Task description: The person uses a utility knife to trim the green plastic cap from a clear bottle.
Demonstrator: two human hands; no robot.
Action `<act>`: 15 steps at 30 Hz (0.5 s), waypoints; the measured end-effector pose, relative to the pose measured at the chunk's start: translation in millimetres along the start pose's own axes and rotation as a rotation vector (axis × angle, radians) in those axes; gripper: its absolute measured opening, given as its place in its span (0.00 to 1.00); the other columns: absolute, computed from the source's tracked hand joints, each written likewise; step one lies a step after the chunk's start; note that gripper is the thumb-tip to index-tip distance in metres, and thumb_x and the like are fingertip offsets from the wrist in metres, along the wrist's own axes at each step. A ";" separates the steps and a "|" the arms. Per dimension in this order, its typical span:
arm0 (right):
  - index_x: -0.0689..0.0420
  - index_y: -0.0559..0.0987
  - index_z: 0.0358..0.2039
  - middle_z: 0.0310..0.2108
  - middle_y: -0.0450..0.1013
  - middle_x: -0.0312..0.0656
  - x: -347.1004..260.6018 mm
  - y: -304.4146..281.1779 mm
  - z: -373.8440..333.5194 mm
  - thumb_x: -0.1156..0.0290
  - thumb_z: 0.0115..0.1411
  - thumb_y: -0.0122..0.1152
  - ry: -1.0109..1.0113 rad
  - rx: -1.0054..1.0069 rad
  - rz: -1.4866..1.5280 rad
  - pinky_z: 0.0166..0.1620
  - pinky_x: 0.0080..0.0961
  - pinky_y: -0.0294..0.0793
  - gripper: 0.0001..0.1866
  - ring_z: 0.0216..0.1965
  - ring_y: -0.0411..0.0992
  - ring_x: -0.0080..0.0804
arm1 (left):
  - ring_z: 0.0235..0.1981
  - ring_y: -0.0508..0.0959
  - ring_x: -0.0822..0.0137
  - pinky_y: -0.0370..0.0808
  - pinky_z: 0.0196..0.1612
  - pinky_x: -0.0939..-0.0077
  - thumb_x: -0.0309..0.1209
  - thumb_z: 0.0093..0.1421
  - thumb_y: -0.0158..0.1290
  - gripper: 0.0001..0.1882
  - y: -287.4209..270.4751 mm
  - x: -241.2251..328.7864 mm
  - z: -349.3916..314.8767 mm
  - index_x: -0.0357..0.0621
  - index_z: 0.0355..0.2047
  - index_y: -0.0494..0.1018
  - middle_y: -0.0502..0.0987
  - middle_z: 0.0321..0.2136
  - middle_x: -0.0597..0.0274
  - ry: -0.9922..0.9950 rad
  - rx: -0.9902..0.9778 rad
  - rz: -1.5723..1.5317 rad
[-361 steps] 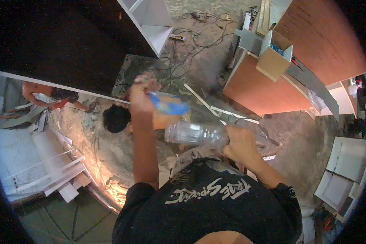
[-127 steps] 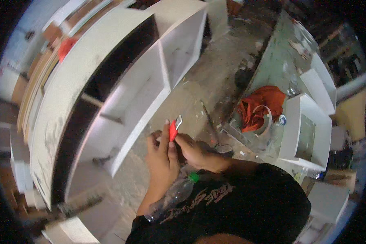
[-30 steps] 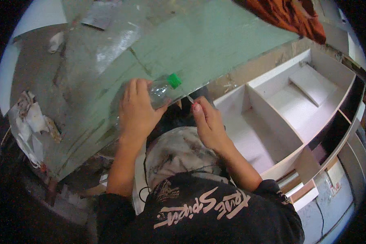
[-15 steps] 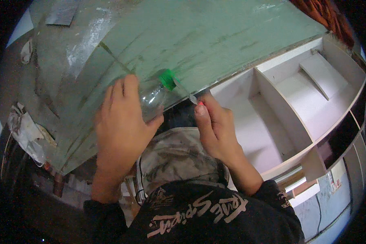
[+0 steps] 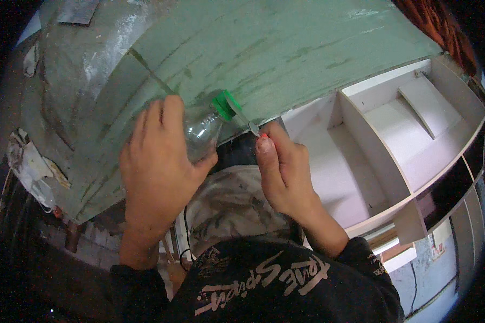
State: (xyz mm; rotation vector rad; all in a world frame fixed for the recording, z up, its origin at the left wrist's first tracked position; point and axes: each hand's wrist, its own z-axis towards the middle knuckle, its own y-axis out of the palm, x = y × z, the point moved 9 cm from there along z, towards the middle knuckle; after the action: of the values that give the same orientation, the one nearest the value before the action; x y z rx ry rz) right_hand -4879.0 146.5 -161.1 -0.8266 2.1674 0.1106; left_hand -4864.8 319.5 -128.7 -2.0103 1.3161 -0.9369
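Observation:
A clear plastic bottle (image 5: 200, 129) lies tilted on the green tabletop, and my left hand (image 5: 159, 156) is wrapped round its body. Its green cap (image 5: 219, 103) points up and to the right, away from my palm. In my right hand (image 5: 286, 169) is a small knife (image 5: 251, 128), closed in the fingers with the thumb along the top. A bit of red handle shows at the thumb tip. The pale metal blade reaches up and left, its end against the cap. My fingers hide the rest of the handle.
The worn green tabletop (image 5: 285, 59) has dark streaks and a straight near edge. A white compartmented cabinet (image 5: 355, 161) adjoins it on the right. Crumpled white plastic (image 5: 32, 167) hangs at the left edge. A grey flat sheet (image 5: 80, 12) and reddish-brown cloth (image 5: 442, 29) lie farther off.
The whole view has shifted slightly. The green cap has turned a little, with the blade still against it. Both hands keep their grips.

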 end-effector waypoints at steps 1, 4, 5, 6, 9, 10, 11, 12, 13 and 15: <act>0.60 0.69 0.34 0.22 0.70 0.56 -1.0 -0.3 -0.2 0.61 0.71 0.49 -0.006 0.000 -0.007 0.28 0.45 0.68 0.14 0.26 0.72 0.61 | 0.45 0.74 0.46 0.75 0.41 0.52 0.36 0.44 0.69 0.30 0.3 -0.2 -0.3 0.43 0.42 0.64 0.71 0.39 0.52 -0.002 -0.003 -0.001; 0.60 0.68 0.35 0.21 0.70 0.56 -3.1 -1.6 0.6 0.62 0.71 0.49 -0.017 -0.001 -0.008 0.28 0.45 0.68 0.14 0.26 0.72 0.61 | 0.42 0.74 0.41 0.72 0.42 0.52 0.36 0.44 0.68 0.28 -3.6 0.5 0.4 0.39 0.40 0.66 0.73 0.36 0.46 -0.003 0.036 -0.063; 0.60 0.68 0.35 0.21 0.70 0.56 -3.1 -1.3 0.6 0.62 0.71 0.49 -0.020 -0.001 -0.002 0.28 0.45 0.67 0.14 0.25 0.72 0.61 | 0.41 0.74 0.40 0.72 0.41 0.52 0.36 0.43 0.69 0.29 -3.1 -0.1 0.9 0.39 0.40 0.66 0.72 0.36 0.46 -0.007 0.029 -0.066; 0.60 0.68 0.35 0.21 0.70 0.56 -2.7 -0.8 0.5 0.62 0.71 0.49 -0.017 0.000 -0.003 0.28 0.45 0.67 0.14 0.25 0.72 0.61 | 0.41 0.74 0.40 0.72 0.41 0.52 0.36 0.43 0.69 0.29 -2.6 -0.7 1.3 0.40 0.40 0.66 0.72 0.36 0.46 -0.011 0.020 -0.069; 0.60 0.68 0.36 0.21 0.70 0.57 -0.9 1.9 0.6 0.61 0.71 0.48 -0.005 -0.009 0.011 0.27 0.46 0.67 0.14 0.25 0.72 0.62 | 0.45 0.74 0.46 0.74 0.41 0.52 0.36 0.42 0.70 0.30 0.2 -1.9 1.0 0.43 0.41 0.64 0.72 0.39 0.53 -0.022 -0.023 -0.036; 0.60 0.69 0.36 0.21 0.70 0.57 -0.6 2.1 0.7 0.61 0.71 0.48 -0.004 -0.009 0.006 0.27 0.46 0.67 0.14 0.26 0.72 0.62 | 0.45 0.74 0.46 0.74 0.41 0.52 0.36 0.42 0.70 0.30 0.5 -1.5 1.0 0.43 0.41 0.64 0.72 0.39 0.53 -0.021 -0.024 -0.036; 0.60 0.69 0.36 0.21 0.70 0.57 -0.5 2.8 0.7 0.60 0.71 0.47 -0.003 -0.011 0.002 0.27 0.47 0.67 0.14 0.26 0.72 0.63 | 0.45 0.74 0.47 0.74 0.41 0.52 0.36 0.42 0.70 0.30 0.6 -2.3 0.5 0.43 0.41 0.64 0.72 0.39 0.53 -0.032 -0.024 -0.023; 0.60 0.69 0.36 0.21 0.70 0.57 -1.1 2.8 0.6 0.60 0.71 0.47 -0.003 -0.011 0.003 0.27 0.47 0.67 0.14 0.26 0.72 0.63 | 0.45 0.74 0.47 0.74 0.41 0.52 0.36 0.42 0.70 0.31 0.6 -3.1 0.1 0.43 0.41 0.64 0.72 0.39 0.53 -0.042 -0.025 -0.010; 0.60 0.69 0.37 0.21 0.71 0.57 -1.5 2.4 0.5 0.60 0.72 0.47 0.007 -0.014 0.006 0.27 0.48 0.67 0.15 0.26 0.72 0.63 | 0.45 0.74 0.47 0.74 0.41 0.52 0.36 0.42 0.70 0.31 0.9 -4.1 -0.2 0.43 0.41 0.64 0.72 0.39 0.53 -0.041 -0.025 -0.010; 0.60 0.69 0.37 0.21 0.71 0.58 -3.7 0.6 -0.4 0.60 0.72 0.46 0.016 -0.017 0.011 0.27 0.49 0.67 0.15 0.26 0.72 0.63 | 0.46 0.74 0.47 0.75 0.41 0.53 0.37 0.42 0.70 0.32 2.0 -4.1 -1.3 0.44 0.44 0.64 0.72 0.41 0.53 -0.013 -0.018 0.024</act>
State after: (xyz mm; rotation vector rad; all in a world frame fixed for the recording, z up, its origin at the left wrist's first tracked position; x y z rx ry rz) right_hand -4877.9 148.8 -158.3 -0.8284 2.1888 0.1289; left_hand -4868.1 322.6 -130.4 -2.0063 1.3429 -0.9030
